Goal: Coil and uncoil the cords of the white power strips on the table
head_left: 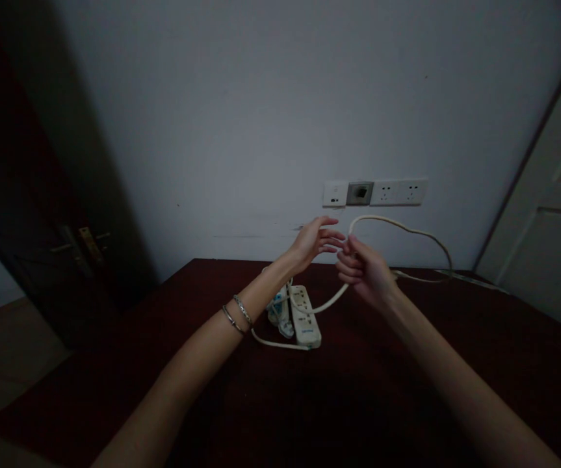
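White cable (397,225) held looped above desk (407,364); right hand (364,270) closed around it, left hand (315,239) open-fingered at the loop. Judged light, springy, smooth; best gripped near the bend

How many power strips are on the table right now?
2. One white power strip lies flat on the dark table below the hands. A second power strip sits just left of it, partly hidden behind the left forearm, so more may be concealed.
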A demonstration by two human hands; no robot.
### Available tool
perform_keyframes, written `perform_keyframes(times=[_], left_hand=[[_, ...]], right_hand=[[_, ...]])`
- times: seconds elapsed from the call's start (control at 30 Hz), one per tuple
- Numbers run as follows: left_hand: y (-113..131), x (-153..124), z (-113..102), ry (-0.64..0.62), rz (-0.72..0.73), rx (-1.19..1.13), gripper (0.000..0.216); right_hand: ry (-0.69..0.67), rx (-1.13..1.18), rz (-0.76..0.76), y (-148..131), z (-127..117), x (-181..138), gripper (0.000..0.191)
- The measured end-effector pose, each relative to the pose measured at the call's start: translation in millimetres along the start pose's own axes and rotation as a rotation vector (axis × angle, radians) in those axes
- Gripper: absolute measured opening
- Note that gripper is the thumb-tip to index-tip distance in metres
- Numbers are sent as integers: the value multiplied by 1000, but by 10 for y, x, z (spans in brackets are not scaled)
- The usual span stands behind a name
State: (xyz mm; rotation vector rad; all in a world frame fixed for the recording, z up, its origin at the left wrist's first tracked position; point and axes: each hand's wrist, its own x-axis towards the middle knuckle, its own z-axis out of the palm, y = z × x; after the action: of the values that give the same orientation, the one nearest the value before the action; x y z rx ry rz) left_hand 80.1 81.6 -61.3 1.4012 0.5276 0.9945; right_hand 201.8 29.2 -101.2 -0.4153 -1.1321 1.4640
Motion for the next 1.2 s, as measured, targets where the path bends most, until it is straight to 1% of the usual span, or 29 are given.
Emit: perform_keyframes(times=[0.03, 0.1, 0.13, 0.2, 0.27, 0.3, 0.37, 0.4, 0.47, 0.53, 0.63, 0.7, 0.77, 0.83, 0.93, 1.0, 1.07, 1.13, 1.2], left_hand=[[-94, -9, -42, -18, -16, 52, 39], [-275, -62, -113, -56, -40, 240, 44], [-347, -104, -142, -107, -63, 357, 46], [-436, -205, -196, -279, -151, 575, 53], [-446, -309, -247, -450, -253, 702, 60], [-429, -356, -272, -507, -289, 727, 60], [-378, -431, -322, -566, -321, 732, 53], [-354, -460, -344, -575, -321, 724, 47], [-328, -507, -370, -545, -296, 701, 37], [-336, -549, -357, -455, -279, 631, 36], [-379, -621, -244, -290, -293, 405, 36], [-398, -672, -128, -225, -323, 220, 34], [-397, -712, -23, -212, -376, 35, 32], [-382, -726, 28, -221, -447, -120, 30], [-352, -685, -36, -217, -506, -224, 30], [-333, -625, -154, -189, -520, -213, 30], [-315, -551, -298, -147, -528, -180, 30], [-305, -473, -438, -102, -522, -149, 28], [-313, -395, -555, -68, -511, -124, 27]], right_hand=[[55, 41, -42, -51, -37, 35, 30], [145, 93, -108, -160, -135, 98, 33], [182, 104, -138, -209, -191, 126, 34], [243, 115, -202, -277, -304, 174, 35], [294, 133, -250, -302, -402, 209, 36], [320, 147, -264, -301, -443, 222, 37], [372, 181, -280, -280, -509, 241, 37], [399, 198, -290, -264, -535, 249, 37], [451, 235, -311, -233, -577, 267, 37], [496, 281, -328, -209, -608, 291, 37], [562, 364, -345, -185, -645, 341, 37], [617, 407, -355, -168, -668, 381, 37], [670, 414, -352, -139, -692, 423, 36], [705, 395, -335, -92, -713, 455, 36], [705, 359, -275, 2, -739, 451, 34], [692, 331, -201, 69, -757, 396, 31], [640, 231, -53, 143, -774, 303, 26], [525, 38, 156, 241, -780, 186, 22], [374, -248, 369, 380, -761, 70, 27]])
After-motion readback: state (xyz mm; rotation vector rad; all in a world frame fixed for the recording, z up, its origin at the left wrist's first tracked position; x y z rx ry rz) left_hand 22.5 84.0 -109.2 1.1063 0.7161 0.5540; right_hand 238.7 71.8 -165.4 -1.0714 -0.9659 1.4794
